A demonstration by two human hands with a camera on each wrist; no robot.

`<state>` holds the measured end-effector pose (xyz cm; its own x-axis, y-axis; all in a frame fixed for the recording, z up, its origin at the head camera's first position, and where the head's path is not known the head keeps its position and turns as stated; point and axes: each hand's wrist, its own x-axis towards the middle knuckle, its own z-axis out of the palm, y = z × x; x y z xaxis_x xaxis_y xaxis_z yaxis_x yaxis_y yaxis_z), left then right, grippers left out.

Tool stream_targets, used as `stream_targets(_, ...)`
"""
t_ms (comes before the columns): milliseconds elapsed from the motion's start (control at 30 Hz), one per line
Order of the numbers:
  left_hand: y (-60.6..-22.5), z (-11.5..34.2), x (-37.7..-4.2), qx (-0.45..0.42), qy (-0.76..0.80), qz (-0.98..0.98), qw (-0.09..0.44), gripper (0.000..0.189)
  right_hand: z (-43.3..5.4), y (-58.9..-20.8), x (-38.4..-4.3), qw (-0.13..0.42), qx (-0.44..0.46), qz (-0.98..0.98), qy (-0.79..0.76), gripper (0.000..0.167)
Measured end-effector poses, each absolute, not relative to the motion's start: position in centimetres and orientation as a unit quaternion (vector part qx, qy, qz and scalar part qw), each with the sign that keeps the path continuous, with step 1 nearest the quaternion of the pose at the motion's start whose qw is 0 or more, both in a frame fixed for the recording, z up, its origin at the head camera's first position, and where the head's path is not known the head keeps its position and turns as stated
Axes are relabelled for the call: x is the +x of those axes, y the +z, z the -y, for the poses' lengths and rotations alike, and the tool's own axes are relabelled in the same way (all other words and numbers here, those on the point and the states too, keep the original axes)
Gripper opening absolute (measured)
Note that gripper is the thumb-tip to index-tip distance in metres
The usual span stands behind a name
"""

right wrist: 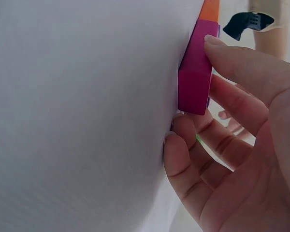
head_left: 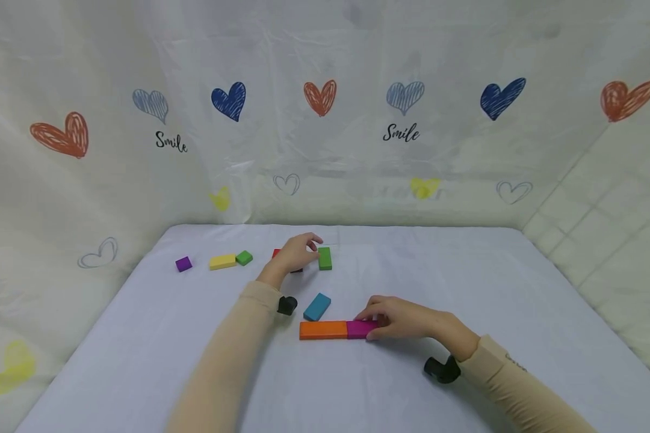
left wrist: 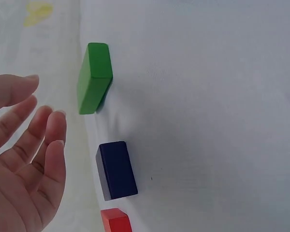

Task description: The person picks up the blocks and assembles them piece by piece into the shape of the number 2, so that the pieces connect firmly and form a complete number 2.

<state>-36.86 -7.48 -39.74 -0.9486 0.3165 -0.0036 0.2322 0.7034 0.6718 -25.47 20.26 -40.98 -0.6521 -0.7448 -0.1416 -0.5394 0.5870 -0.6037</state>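
With thumb and fingers on opposite sides, my right hand (head_left: 403, 317) pinches a magenta block (right wrist: 199, 65). That block lies flat on the table, end to end with an orange block (head_left: 323, 330). Farther back, my left hand (head_left: 298, 252) hovers with loosely bent fingers and nothing between them. A green block (head_left: 325, 258) stands just right of its fingertips. In the left wrist view a dark blue block (left wrist: 117, 170) and a red block (left wrist: 117, 222) line up below the green block; in the head view this hand mostly covers both.
Just behind the orange block lies a tilted light blue block (head_left: 317, 307). To the left are a purple block (head_left: 183, 264), a yellow block (head_left: 222, 261) and a small green block (head_left: 244, 258). A white cloth covers the table (head_left: 444, 264); a printed sheet (head_left: 357, 48) hangs behind.
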Motion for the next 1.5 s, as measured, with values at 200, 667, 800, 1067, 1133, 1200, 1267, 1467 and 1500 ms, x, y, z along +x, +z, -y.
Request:
stream_targets(200,-39.8,6.9,-37.3,0.116,0.363,-0.922,0.069,0.052,-20.3,-41.0,-25.5,0.191,-0.370,-0.869,-0.267,0.034)
stream_targets(667,-40.9,6.1,-37.2,0.069,0.349,-0.927,0.122,0.068,-20.1,-40.8,-25.2,0.193,-0.362,-0.876,-0.253,0.034)
stream_targets(800,-40.9,5.7,-37.5,0.076,0.330,-0.933,0.118,0.069,-20.2,-40.9,-25.2,0.187,-0.364,-0.876,-0.254,0.034)
stream_targets(1067,-40.9,5.4,-37.6,0.065,0.328,-0.934,0.123,0.068,-20.2,-41.1,-25.2,0.182,-0.368,-0.876,-0.254,0.034)
stream_targets(1133,-40.9,5.5,-37.6,0.063,0.330,-0.934,0.123,0.067,-20.2,-41.1,-25.2,0.182,-0.367,-0.876,-0.255,0.034)
stream_targets(1200,-40.9,5.5,-37.7,0.062,0.333,-0.933,0.123,0.067,-20.1,-41.0,-25.2,0.183,-0.366,-0.876,-0.256,0.034)
stream_targets(1267,-41.0,5.7,-37.8,0.062,0.334,-0.932,0.123,0.066,-20.1,-41.0,-25.2,0.184,-0.366,-0.876,-0.256,0.034)
stream_targets(1467,-40.9,6.2,-38.0,0.073,0.339,-0.929,0.128,0.066,-20.1,-41.0,-25.1,0.184,-0.367,-0.875,-0.258,0.034)
stream_targets(1500,-40.8,6.4,-38.0,0.078,0.340,-0.928,0.128,0.066,-20.1,-41.0,-25.1,0.184,-0.367,-0.875,-0.259,0.034)
